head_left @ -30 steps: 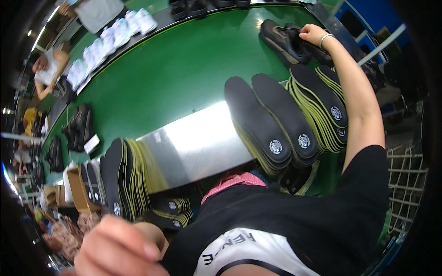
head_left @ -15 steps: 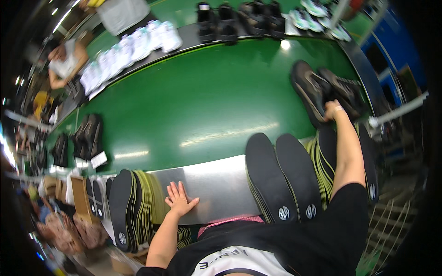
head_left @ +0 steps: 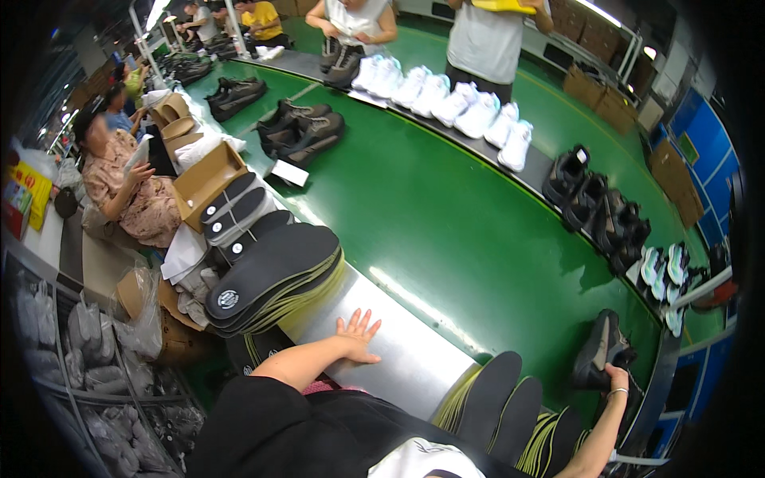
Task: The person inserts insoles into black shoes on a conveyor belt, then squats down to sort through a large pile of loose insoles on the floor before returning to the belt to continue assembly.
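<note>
My left hand (head_left: pixel 357 338) lies flat on the bare metal ledge (head_left: pixel 410 325) with its fingers spread, holding nothing. At the far right, my right hand (head_left: pixel 616 378) grips the near end of a dark brown and black shoe (head_left: pixel 594 350) on the green belt. Another dark shoe beside it is partly hidden by that hand and arm. Left of my left hand rises a stack of black insoles (head_left: pixel 275 267) with yellow-green undersides. More stacked black insoles (head_left: pixel 488 398) stand between the ledge and my right arm, partly covered by my body.
The green belt (head_left: pixel 446 247) runs beyond the ledge. White shoes (head_left: pixel 454 103) and dark shoes (head_left: pixel 586 187) line its far shelf. A dark pair (head_left: pixel 307 135) sits on the belt's left part. An open cardboard box (head_left: pixel 209 187) stands left, near a seated co-worker (head_left: pixel 131 183); others work across the belt.
The view has swung left, showing more co-workers and the left end of the belt. My left hand stays on the ledge, and my right hand remains at the dark shoe.
</note>
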Motion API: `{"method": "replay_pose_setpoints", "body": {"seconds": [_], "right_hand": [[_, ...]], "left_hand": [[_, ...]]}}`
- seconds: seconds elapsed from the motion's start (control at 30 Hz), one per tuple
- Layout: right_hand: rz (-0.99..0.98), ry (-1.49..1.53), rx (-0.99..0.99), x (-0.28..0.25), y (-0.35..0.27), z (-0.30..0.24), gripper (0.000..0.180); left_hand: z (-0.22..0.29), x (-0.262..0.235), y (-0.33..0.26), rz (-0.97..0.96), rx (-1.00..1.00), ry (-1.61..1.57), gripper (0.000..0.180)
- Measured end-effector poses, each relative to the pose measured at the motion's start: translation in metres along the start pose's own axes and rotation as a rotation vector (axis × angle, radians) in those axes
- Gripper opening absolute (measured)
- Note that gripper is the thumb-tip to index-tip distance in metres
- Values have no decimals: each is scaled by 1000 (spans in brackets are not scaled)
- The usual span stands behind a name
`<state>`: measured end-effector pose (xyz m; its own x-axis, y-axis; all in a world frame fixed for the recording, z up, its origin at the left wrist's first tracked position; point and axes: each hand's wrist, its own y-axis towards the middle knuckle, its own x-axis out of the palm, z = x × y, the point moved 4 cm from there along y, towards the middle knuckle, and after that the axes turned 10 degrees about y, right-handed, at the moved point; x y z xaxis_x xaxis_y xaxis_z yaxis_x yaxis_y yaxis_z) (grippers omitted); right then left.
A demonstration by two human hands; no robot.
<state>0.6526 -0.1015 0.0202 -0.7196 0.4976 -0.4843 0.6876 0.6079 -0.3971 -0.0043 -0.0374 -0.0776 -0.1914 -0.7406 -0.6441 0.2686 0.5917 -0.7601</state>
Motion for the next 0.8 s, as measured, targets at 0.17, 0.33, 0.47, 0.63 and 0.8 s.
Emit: {"method": "replay_pose_setpoints", "body": {"seconds": [0.17, 0.33, 0.47, 0.63, 0.8], "right_hand": [[-140, 335, -257, 65, -126, -129, 33], [-145, -178, -680, 119, -231, -181, 32], [-218, -770, -1062, 264, -315, -187, 33], [-394, -1014, -992, 341, -355, -80, 33], [-421, -1016, -965, 354, -382, -55, 36]], "left_hand": [[44, -121, -36, 510, 564, -715, 59], [66, -254, -225, 678, 1826, -1371, 43], [23, -218, -311, 664, 2430, -1283, 33], [13, -185, -305, 544, 2190, -1281, 31], [9, -160, -304, 494, 2049, -1309, 29]]}}
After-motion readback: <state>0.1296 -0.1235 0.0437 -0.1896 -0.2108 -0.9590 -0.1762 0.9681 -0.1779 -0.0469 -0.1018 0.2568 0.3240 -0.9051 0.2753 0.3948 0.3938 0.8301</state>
